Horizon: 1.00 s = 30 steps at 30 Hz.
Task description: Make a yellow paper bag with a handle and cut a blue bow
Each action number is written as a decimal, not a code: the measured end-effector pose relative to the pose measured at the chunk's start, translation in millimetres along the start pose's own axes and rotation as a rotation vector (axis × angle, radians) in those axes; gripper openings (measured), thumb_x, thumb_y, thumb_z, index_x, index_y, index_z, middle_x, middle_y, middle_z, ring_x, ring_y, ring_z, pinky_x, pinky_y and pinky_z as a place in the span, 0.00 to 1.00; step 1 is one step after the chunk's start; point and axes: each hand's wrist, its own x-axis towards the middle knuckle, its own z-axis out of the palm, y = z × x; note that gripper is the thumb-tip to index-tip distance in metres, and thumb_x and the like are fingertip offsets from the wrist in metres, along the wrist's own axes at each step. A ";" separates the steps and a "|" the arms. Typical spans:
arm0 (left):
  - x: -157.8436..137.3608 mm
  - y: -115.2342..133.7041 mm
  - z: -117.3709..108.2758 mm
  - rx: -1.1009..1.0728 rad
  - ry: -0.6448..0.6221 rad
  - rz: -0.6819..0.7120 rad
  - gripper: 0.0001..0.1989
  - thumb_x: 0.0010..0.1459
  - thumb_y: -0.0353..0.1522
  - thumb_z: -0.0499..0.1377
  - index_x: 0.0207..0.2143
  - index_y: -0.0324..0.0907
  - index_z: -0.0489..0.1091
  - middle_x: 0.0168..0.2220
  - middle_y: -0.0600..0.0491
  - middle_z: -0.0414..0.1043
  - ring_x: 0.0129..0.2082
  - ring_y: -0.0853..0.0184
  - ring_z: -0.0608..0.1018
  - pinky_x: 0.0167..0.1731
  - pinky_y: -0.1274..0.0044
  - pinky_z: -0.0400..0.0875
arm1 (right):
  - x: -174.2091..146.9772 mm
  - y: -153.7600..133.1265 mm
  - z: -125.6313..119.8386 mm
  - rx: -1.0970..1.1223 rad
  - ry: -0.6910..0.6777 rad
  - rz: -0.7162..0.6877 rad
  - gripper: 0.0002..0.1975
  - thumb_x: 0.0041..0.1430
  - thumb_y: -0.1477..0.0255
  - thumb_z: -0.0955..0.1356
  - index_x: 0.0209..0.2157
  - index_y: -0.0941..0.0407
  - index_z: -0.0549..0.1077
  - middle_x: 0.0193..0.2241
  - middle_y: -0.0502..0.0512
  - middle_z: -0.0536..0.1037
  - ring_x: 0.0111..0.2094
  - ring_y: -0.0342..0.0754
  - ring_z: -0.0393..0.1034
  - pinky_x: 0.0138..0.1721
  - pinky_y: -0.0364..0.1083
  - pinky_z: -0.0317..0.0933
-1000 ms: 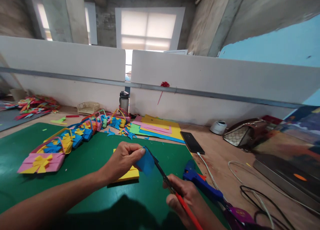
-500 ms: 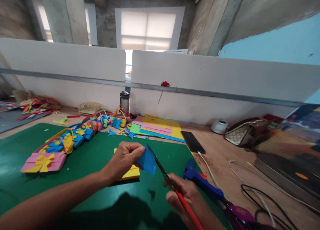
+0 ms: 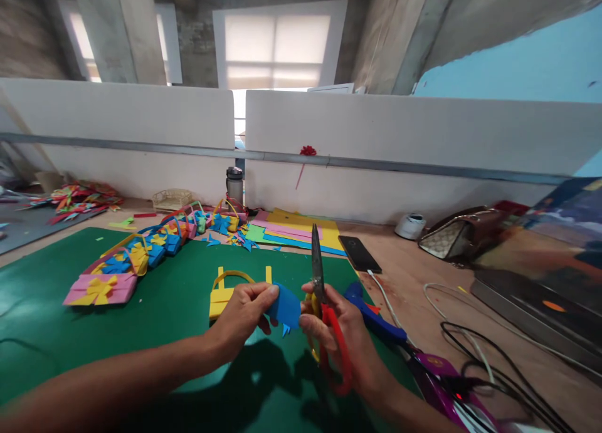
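My left hand (image 3: 249, 307) pinches a small piece of blue paper (image 3: 286, 306) between thumb and fingers. My right hand (image 3: 341, 323) is closed round red-handled scissors (image 3: 318, 264), whose dark blades point up and away from me. Its thumb and fingertip are at the paper's right edge; whether they grip it, I cannot tell. Under the paper a small blue scrap (image 3: 286, 330) shows above the green mat (image 3: 179, 295). Behind my left hand lies a yellow paper bag (image 3: 220, 300) with a strip handle, partly hidden by the hand.
Finished paper bags with bows (image 3: 100, 289) stand in a row on the left. Coloured sheets (image 3: 305, 229), a phone (image 3: 360, 253) and a bottle (image 3: 234, 187) lie or stand beyond. A blue glue gun (image 3: 383, 320) and cables (image 3: 498, 358) are to the right.
The scissors have swung upright, away from the blue paper's edge. My right fingers have come to the paper, which has turned. A small blue scrap now shows below it.
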 end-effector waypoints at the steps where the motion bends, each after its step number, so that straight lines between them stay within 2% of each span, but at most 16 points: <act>1: -4.0 -2.7 2.2 0.003 -0.014 0.005 0.21 0.54 0.47 0.56 0.24 0.37 0.70 0.20 0.56 0.66 0.20 0.74 0.68 0.18 0.83 0.63 | -1.6 -0.8 2.4 0.004 0.003 -0.003 0.19 0.42 0.68 0.72 0.38 0.55 0.66 0.24 0.45 0.68 0.20 0.40 0.60 0.20 0.40 0.54; 4: -14.9 -6.9 4.5 0.012 -0.022 0.000 0.20 0.53 0.46 0.57 0.23 0.37 0.69 0.19 0.57 0.63 0.19 0.74 0.66 0.18 0.83 0.61 | -5.1 -1.8 9.1 0.030 0.023 -0.016 0.17 0.42 0.71 0.71 0.36 0.55 0.66 0.22 0.43 0.67 0.20 0.39 0.60 0.21 0.40 0.55; 9: -28.2 -8.8 0.1 0.040 0.020 -0.011 0.18 0.47 0.43 0.62 0.17 0.39 0.63 0.16 0.58 0.62 0.17 0.74 0.65 0.20 0.81 0.61 | -9.7 -1.2 15.5 0.047 0.076 -0.034 0.18 0.40 0.70 0.72 0.36 0.55 0.67 0.25 0.45 0.70 0.24 0.41 0.64 0.26 0.41 0.60; 13: -32.1 -12.2 -3.1 0.030 0.014 -0.017 0.18 0.45 0.42 0.63 0.18 0.39 0.63 0.15 0.59 0.62 0.17 0.74 0.64 0.20 0.81 0.59 | -13.3 -1.1 15.9 0.040 0.059 -0.025 0.19 0.39 0.70 0.72 0.36 0.55 0.66 0.25 0.45 0.69 0.24 0.40 0.62 0.25 0.41 0.57; 22: -28.1 -24.5 -13.7 0.047 -0.034 -0.014 0.22 0.54 0.45 0.56 0.16 0.40 0.60 0.14 0.58 0.60 0.17 0.74 0.62 0.20 0.80 0.55 | -12.2 12.8 17.5 0.031 -0.089 0.043 0.17 0.41 0.73 0.70 0.36 0.56 0.66 0.23 0.43 0.67 0.22 0.38 0.59 0.24 0.40 0.55; 25: -29.0 -23.9 -12.2 0.072 -0.024 -0.017 0.21 0.53 0.45 0.57 0.17 0.39 0.62 0.15 0.58 0.60 0.17 0.74 0.63 0.20 0.81 0.56 | -12.1 17.0 18.7 0.044 -0.087 0.045 0.16 0.42 0.74 0.70 0.36 0.56 0.66 0.23 0.43 0.67 0.22 0.38 0.59 0.24 0.40 0.55; 30: -32.9 -22.6 -8.3 0.079 -0.122 -0.057 0.18 0.49 0.44 0.60 0.21 0.37 0.68 0.18 0.54 0.67 0.17 0.74 0.65 0.20 0.80 0.58 | -12.9 17.4 19.3 0.067 -0.034 0.003 0.18 0.42 0.71 0.71 0.37 0.55 0.66 0.24 0.43 0.67 0.23 0.39 0.61 0.25 0.40 0.56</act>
